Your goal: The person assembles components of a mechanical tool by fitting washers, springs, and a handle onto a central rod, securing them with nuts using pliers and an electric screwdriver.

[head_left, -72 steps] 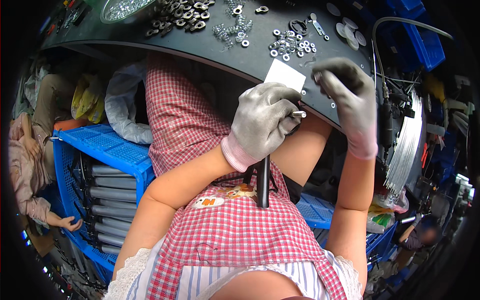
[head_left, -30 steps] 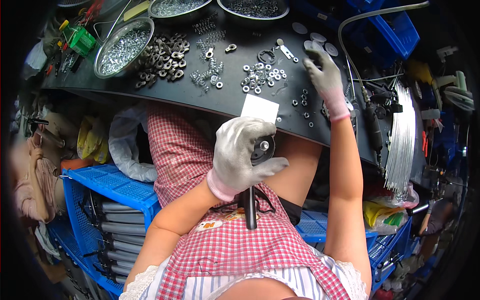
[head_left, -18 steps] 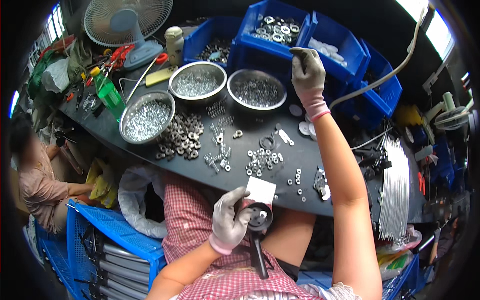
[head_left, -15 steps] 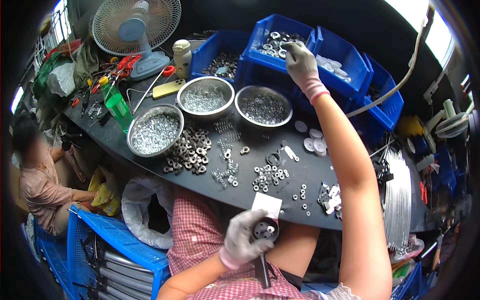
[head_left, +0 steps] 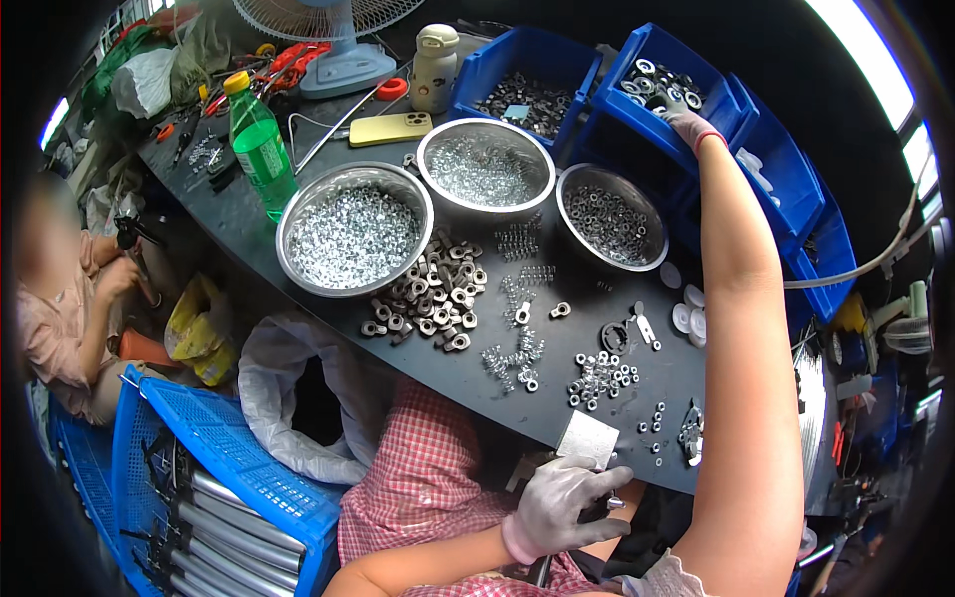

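Low in front of my lap, my left hand [head_left: 565, 505], in a grey glove, is closed around a black round-headed part [head_left: 595, 510] with a shiny metal pin sticking up from it. The glove covers most of that part. My right hand [head_left: 684, 121], also gloved, reaches into a raised blue bin [head_left: 622, 117] of black and pale rings [head_left: 647, 82]. Its fingertips are sunk among the rings, so their grip is hidden. A white square pad [head_left: 588, 439] at the table's front edge lies just beyond my left hand.
Steel bowls [head_left: 298, 274] of small metal parts stand on the dark table [head_left: 438, 373]. Eyelet fittings [head_left: 428, 303], springs [head_left: 517, 343] and nuts [head_left: 597, 378] lie loose. A green bottle [head_left: 261, 154], a phone [head_left: 390, 128] and a fan [head_left: 343, 70] are behind. Another person [head_left: 65, 318] sits at left.
The view has swung, so the table things appear farther left. My right hand has dipped deeper into the bin of rings. My left hand still grips the black part, its fingers now covering more of it.
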`<state>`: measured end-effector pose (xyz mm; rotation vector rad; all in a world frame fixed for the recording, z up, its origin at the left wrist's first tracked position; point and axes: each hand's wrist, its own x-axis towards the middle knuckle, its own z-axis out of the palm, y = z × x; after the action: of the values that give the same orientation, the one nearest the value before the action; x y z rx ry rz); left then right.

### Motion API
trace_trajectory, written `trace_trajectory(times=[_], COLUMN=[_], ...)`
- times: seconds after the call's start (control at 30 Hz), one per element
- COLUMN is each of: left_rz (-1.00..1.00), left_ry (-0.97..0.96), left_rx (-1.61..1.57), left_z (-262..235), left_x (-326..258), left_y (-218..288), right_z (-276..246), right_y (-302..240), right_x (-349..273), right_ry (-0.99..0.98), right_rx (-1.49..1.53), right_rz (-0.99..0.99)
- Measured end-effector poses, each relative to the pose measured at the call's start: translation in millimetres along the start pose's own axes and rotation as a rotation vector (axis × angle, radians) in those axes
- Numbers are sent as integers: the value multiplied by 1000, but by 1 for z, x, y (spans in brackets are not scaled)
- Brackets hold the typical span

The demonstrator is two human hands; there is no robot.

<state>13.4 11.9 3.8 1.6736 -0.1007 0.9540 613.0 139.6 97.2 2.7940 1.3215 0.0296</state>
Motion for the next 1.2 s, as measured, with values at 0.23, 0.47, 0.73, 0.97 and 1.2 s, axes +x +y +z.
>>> trace_trajectory(times=[0.23,0.47,0.73,0.97,1.2], left_rz=[-25,-51,-41,-12,40], left_ry=[-18,-48,-71,-74,-87], left_rx=[-91,-120,-117,-111,-139], left_z=[0,-1,-2,-3,0], left_x=[-1,-3,-9,-6,-3], left_y=[-3,-4,-3,-5,-12], right_z=[-20,-52,-60,-50,-42], right_y=[-19,-79,-77,-72,-52], right_x=[-30,-84,-80,-68,-47], right_ry=[21,92,89,227,375], right_rx=[15,43,222,103,-604], right_rz=[-83,-159,-164,-346,-666])
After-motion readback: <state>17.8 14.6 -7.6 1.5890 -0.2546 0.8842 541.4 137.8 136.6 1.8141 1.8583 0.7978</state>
